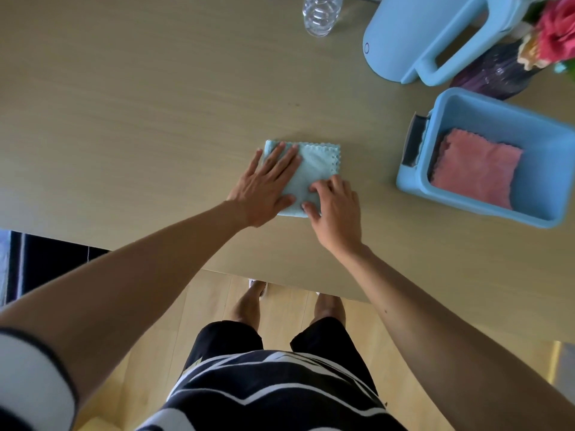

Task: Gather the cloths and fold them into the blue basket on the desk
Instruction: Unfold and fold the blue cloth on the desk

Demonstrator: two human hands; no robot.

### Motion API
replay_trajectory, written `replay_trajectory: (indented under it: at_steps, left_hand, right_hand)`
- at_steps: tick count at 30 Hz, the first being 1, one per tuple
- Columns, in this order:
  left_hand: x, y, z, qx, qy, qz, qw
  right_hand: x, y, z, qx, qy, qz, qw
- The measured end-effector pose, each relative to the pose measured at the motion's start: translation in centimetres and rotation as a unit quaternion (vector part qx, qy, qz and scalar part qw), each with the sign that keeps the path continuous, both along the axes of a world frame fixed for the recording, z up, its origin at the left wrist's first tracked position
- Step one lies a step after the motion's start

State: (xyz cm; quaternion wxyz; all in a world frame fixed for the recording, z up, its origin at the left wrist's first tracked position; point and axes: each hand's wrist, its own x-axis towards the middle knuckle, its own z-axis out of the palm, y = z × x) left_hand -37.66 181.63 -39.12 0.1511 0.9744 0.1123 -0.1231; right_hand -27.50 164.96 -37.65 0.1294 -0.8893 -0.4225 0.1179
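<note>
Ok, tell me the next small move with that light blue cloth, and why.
Probably pinch the folded light blue scalloped-edge cloth with the right hand and carry it to the blue plastic basket: it lies flat and square under both palms, and a folded pink cloth is already inside.

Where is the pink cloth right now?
In the head view, the pink cloth lies folded inside the blue basket at the desk's right, right of the blue cloth under both hands.

Clear bottle (320, 14) and blue jug (435, 35) are cut off at top.
</note>
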Motion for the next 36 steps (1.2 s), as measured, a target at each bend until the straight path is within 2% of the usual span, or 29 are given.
replay_trajectory:
  at_steps: [6,12,16,18,21,24,26,28,31,33,34,36]
  left_hand:
    - [1.9,0.0,1.1,0.035,-0.005,0.029,0.999]
    - [4.5,-0.1,2.7,0.087,0.012,0.054,0.995]
    - [5.8,-0.2,4.2,0.026,0.053,0.100,0.993]
    - [6.3,0.0,5.4,-0.049,0.086,0.146,0.984]
    - [6.4,0.1,8.9,-0.211,0.087,0.223,0.948]
    - [6.4,-0.4,14.0,-0.306,0.019,0.264,0.915]
    - [6.6,-1.0,17.3,-0.400,-0.032,0.287,0.870]
    - [7.4,-2.1,20.0,-0.512,-0.083,0.283,0.807]
    - [9.5,-4.5,22.6,-0.640,-0.150,0.267,0.705]
    - [11.3,-6.6,23.5,-0.681,-0.167,0.249,0.668]
    - [12.3,-7.7,23.7,-0.693,-0.168,0.240,0.659]
    - [14.1,-9.3,23.7,-0.706,-0.164,0.233,0.649]
  right_hand:
    - [-0.4,0.5,0.9,-0.003,-0.006,-0.032,0.999]
    - [-0.6,-0.9,3.2,0.053,0.003,-0.091,0.994]
    - [-0.1,-1.9,5.0,0.081,0.011,-0.118,0.990]
    - [0.0,-2.6,6.0,0.109,0.040,-0.120,0.986]
    - [0.3,-3.6,8.1,0.164,0.079,-0.098,0.978]
    - [1.8,-4.0,11.2,0.223,0.091,-0.088,0.967]
    - [3.3,-4.0,13.6,0.269,0.123,-0.107,0.949]
    - [5.1,-4.2,16.0,0.317,0.209,-0.177,0.908]
    - [8.1,-5.0,19.0,0.364,0.396,-0.294,0.790]
    - [10.2,-6.4,20.2,0.384,0.472,-0.311,0.730]
    - [11.1,-7.4,20.8,0.393,0.481,-0.315,0.718]
    - [12.7,-9.1,21.9,0.411,0.465,-0.324,0.714]
